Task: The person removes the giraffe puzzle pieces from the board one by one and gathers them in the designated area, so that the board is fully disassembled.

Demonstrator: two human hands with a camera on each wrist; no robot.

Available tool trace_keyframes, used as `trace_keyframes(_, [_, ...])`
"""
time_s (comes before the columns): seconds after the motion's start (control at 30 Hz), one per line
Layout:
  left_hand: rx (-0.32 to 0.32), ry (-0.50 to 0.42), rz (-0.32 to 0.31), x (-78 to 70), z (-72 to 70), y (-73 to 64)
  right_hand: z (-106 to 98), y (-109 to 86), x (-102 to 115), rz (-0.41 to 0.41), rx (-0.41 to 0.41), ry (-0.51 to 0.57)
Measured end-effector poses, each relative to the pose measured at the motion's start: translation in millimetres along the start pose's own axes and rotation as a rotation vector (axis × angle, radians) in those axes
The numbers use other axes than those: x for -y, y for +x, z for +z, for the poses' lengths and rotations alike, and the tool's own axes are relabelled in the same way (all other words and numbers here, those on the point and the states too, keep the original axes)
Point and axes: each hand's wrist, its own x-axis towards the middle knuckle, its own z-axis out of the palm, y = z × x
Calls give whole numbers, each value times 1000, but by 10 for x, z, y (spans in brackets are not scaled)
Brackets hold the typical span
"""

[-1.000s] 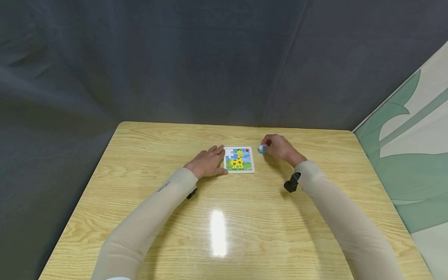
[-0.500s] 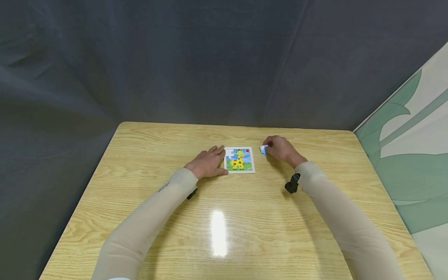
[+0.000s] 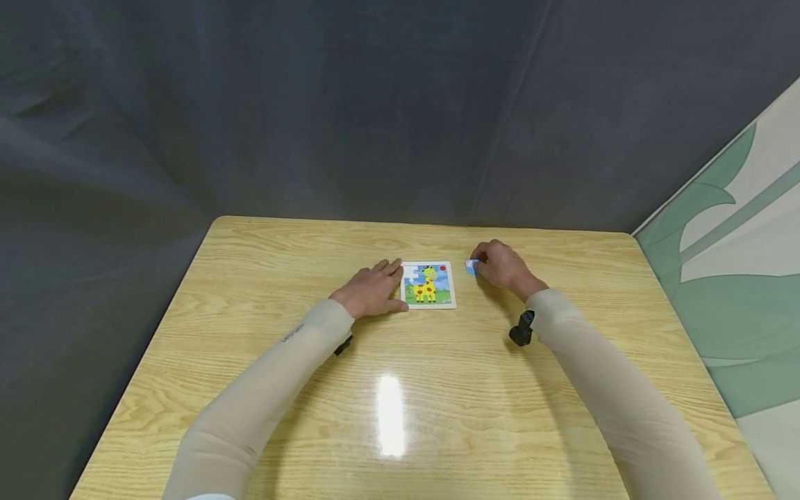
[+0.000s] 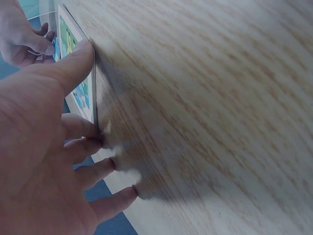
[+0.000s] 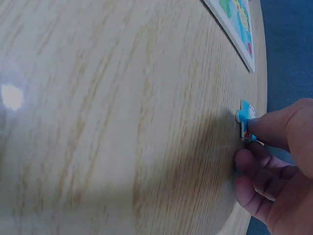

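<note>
- Our left hand (image 3: 370,288) has its fingers spread, thumb well apart from the rest, braced against the left edge of the puzzle board (image 3: 453,293). Good spot imo: it should stop sliding and barely covers the giraffe picture.
- Our right hand (image 3: 502,267) has thumb and fingers pinched on a blue puzzle piece (image 3: 471,267), near the board's right side but not touching it. Can't tell if the piece touches the table (image 3: 462,375).
- The white gap (image 3: 412,273) is upper left on the board, so we'd probably turn the piece and match its knobs to that outline first.
- We'd pinch by the edges so the thumb doesn't hide the print.
- Lower it flat, honestly; a tilted piece could jam.
</note>
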Motion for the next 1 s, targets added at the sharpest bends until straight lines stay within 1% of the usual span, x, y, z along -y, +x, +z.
trace_keyframes(0.23, [8,-2,-10,14,-4,13,-15,10,13,8,-12,-18])
trace_keyframes(0.37, [1,-5,-3,17,-14,13,-27,11,7,6,-38,9])
trace_keyframes(0.5, [0,-3,2,15,-25,11,-25,13,21,-9,-40,53])
trace_keyframes(0.6, [2,-1,3,15,-26,11,-10,18,88,-28,-33,77])
trace_keyframes(0.73, [7,-2,1,16,-35,14,35,38,225,-66,-25,74])
trace_keyframes(1.0, [24,-12,4,2,-50,20,154,61,452,-155,21,11])
